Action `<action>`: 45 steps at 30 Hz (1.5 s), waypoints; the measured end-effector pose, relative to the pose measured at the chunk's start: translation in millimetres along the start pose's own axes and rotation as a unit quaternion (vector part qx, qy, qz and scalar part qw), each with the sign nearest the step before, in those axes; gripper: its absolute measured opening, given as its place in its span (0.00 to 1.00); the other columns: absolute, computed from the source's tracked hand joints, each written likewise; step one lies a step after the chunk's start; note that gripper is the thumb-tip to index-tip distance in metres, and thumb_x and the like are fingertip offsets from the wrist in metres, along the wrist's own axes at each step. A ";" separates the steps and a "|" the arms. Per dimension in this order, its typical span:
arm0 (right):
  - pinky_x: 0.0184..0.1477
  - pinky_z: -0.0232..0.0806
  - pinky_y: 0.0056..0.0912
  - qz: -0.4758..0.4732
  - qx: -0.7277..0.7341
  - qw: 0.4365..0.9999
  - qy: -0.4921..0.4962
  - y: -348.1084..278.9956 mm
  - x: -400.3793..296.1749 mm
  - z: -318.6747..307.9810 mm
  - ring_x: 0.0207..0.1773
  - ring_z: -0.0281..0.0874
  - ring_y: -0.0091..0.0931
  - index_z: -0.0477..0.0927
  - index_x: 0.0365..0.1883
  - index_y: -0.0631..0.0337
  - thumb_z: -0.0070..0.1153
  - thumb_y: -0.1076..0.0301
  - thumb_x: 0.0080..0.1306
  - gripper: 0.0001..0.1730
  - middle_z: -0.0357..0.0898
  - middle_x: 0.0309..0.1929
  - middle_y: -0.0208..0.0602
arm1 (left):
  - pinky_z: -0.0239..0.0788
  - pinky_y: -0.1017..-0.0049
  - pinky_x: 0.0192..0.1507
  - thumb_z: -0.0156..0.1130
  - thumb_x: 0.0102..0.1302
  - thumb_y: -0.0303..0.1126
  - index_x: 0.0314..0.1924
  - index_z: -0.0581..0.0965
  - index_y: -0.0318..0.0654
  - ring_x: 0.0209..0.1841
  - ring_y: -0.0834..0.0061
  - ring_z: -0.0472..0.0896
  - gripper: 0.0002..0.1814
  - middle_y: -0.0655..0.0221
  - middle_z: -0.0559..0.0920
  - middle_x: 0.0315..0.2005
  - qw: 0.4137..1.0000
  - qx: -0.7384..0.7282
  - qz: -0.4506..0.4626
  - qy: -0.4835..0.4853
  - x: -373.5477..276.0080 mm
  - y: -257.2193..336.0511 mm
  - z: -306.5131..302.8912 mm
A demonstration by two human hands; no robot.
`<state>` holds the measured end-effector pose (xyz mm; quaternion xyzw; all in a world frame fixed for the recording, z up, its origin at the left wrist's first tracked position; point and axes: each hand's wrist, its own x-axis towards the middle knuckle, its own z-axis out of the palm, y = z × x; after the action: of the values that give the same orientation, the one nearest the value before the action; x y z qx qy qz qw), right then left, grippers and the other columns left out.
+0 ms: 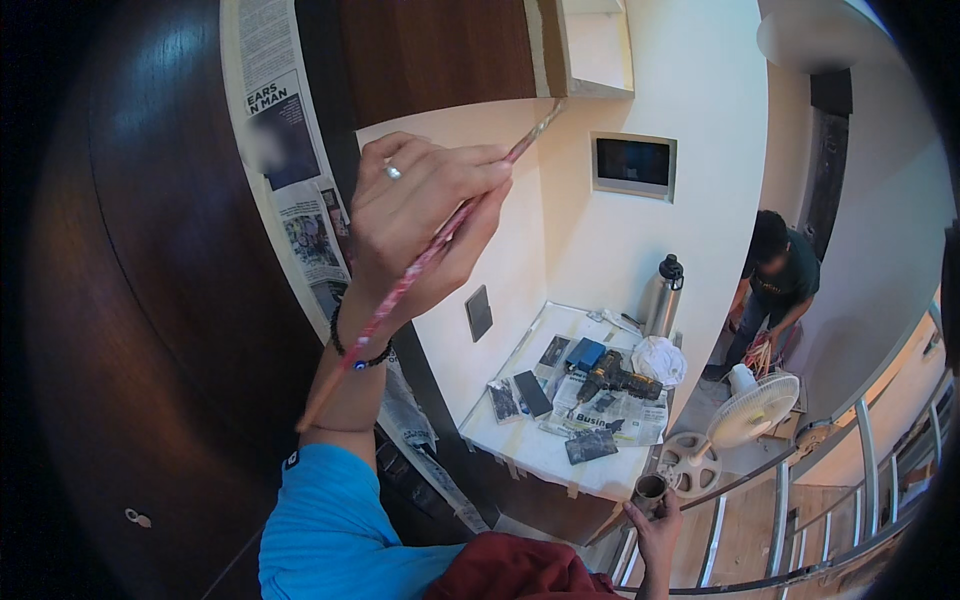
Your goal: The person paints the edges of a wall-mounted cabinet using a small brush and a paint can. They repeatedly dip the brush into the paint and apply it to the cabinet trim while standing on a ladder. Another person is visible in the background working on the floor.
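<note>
My left hand (431, 214) is raised and pinches a thin, paint-stained brush (411, 276) with a pinkish-red handle. The bristles point up at the lower corner of a dark brown wooden cabinet (442, 60); whether they touch it I cannot tell. Pale tape or filler runs along the cabinet's side edge (538, 49). Low at the right, my right hand (660, 529) grips a small cup (649, 489), its mouth facing up. Its contents are too dark to make out. Newspaper sheets (307, 232) are taped along the dark door frame to the left.
On a white-covered counter (517, 442) lie a cordless drill (609, 376), a blue battery-like block (585, 354), sanding sheets (591, 447) and a crumpled white cloth (658, 361). A steel flask (664, 300) stands behind. Beyond a metal railing (780, 517) are a fan (754, 412) and another person (784, 277).
</note>
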<state>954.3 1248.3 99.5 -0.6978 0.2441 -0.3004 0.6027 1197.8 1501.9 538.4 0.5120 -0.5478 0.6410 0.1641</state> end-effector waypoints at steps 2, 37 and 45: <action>0.54 0.77 0.36 0.009 -0.026 1.000 -0.007 -2.9 0.8 -1.7 0.49 0.87 0.30 0.81 0.60 0.69 0.83 0.68 0.58 0.34 0.90 0.48 0.44 | 0.73 0.67 0.55 0.77 0.62 0.20 0.43 0.87 0.39 0.41 0.70 0.90 0.10 0.66 0.93 0.41 0.999 -0.039 -0.012 0.027 1.4 -5.4 -9.2; 0.54 0.78 0.34 -0.023 0.019 1.000 -0.006 -2.8 4.6 -2.0 0.49 0.88 0.28 0.81 0.57 0.66 0.81 0.74 0.60 0.29 0.90 0.48 0.39 | 0.77 0.71 0.49 0.77 0.66 0.22 0.51 0.85 0.33 0.44 0.73 0.88 0.15 0.62 0.90 0.39 0.991 0.051 0.009 0.125 82.5 -60.8 23.4; 0.55 0.77 0.34 -0.023 0.033 0.999 0.000 -6.8 4.9 -2.8 0.50 0.88 0.28 0.81 0.57 0.68 0.81 0.74 0.59 0.30 0.90 0.48 0.42 | 0.73 0.69 0.51 0.77 0.65 0.24 0.44 0.88 0.44 0.36 0.74 0.89 0.09 0.71 0.93 0.38 0.990 0.028 0.042 0.131 44.1 -44.2 32.8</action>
<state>955.5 1243.9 107.1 -0.6827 0.2179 -0.3217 0.6188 1228.9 1473.2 594.8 0.4049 -0.5242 0.7240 0.1926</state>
